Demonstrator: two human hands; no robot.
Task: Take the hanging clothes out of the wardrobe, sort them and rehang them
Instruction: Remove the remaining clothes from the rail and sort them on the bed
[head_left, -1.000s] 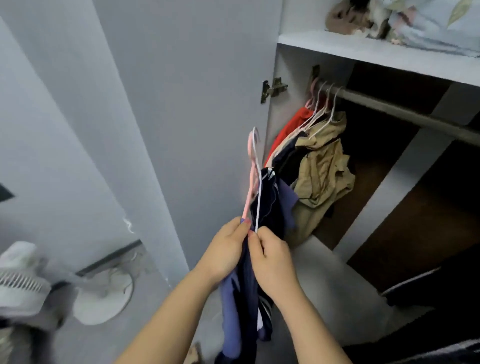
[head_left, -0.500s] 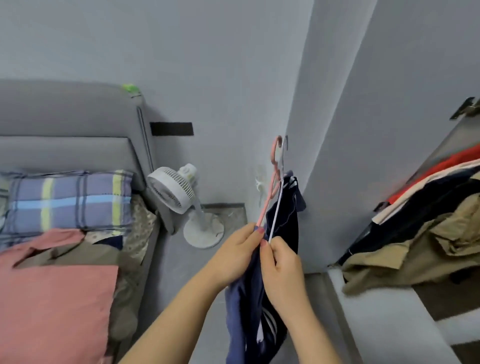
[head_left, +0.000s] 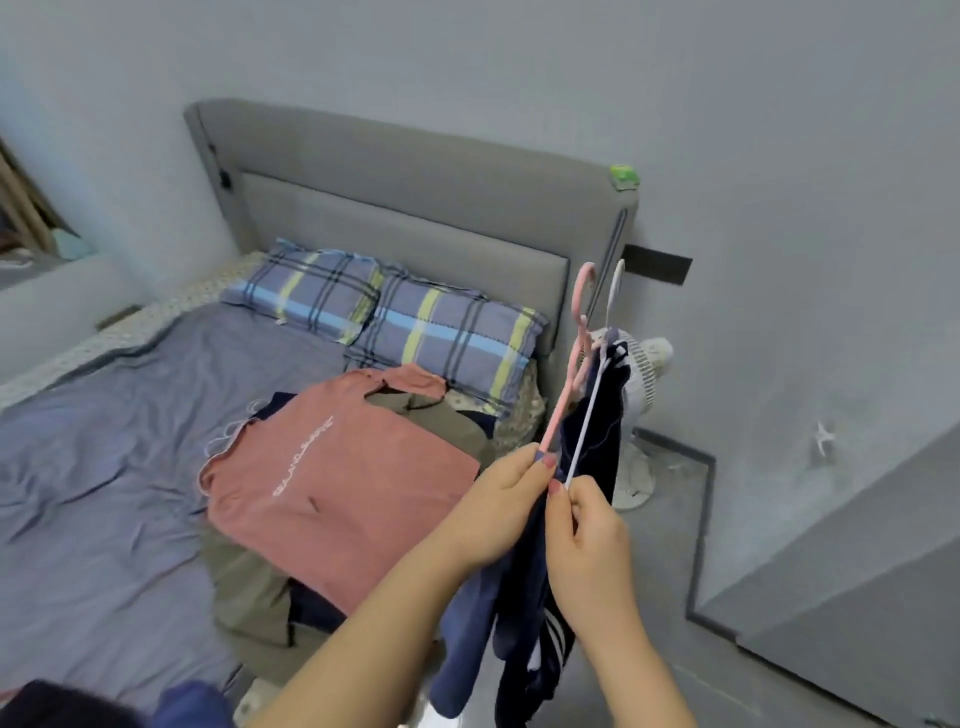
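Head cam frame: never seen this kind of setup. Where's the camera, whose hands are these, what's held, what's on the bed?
There is no machine here. A person works bare-handed, and the one camera sits on their head, looking forward and down, so both arms come in from the bottom edge. The left hand pinches the end of a pink hanger. The right hand pinches the end of a white hanger. Dark clothes hang from the hangers and trail down past both hands. On the bed lies a pile of clothes with a pink shirt on top. Two plaid pillows sit at the headboard. A white fan stands on the floor behind the hangers.
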